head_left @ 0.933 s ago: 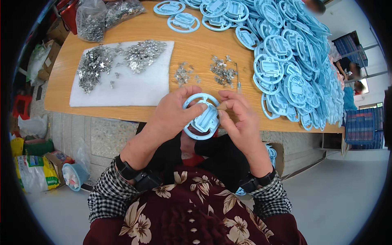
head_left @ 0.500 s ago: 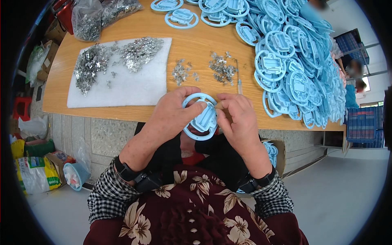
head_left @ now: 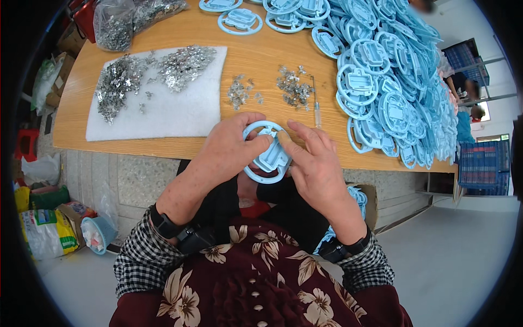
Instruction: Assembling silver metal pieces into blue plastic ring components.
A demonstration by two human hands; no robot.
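Holding the light-blue ring-shaped piece [head_left: 271, 157] at the near edge of the counter [head_left: 253, 54], your left hand [head_left: 231, 146] grips its left side, thumb laid across its upper middle. Your right hand [head_left: 315, 158] rests its index fingertip on the upper right of the piece, thumb by the right rim; whether it pinches anything small cannot be told. Those fingers hide part of the piece from above.

Just beyond your right hand lies a slim tool with a clear handle [head_left: 317, 115], beside a small pile of metal bits [head_left: 296, 91]; a smaller pile [head_left: 238, 92] sits to its left. Further left you have a white pad [head_left: 177, 117] bearing two larger metal heaps [head_left: 186, 66], with a clear bag of metal parts [head_left: 113, 26] behind it. Crowding the counter on your right is a big mound of blue pieces [head_left: 384, 82], its near end reaching the edge. Below, near your right forearm, stands a box [head_left: 372, 206] with more blue pieces, and a blue bin [head_left: 107, 234] stands on the floor well to your left.
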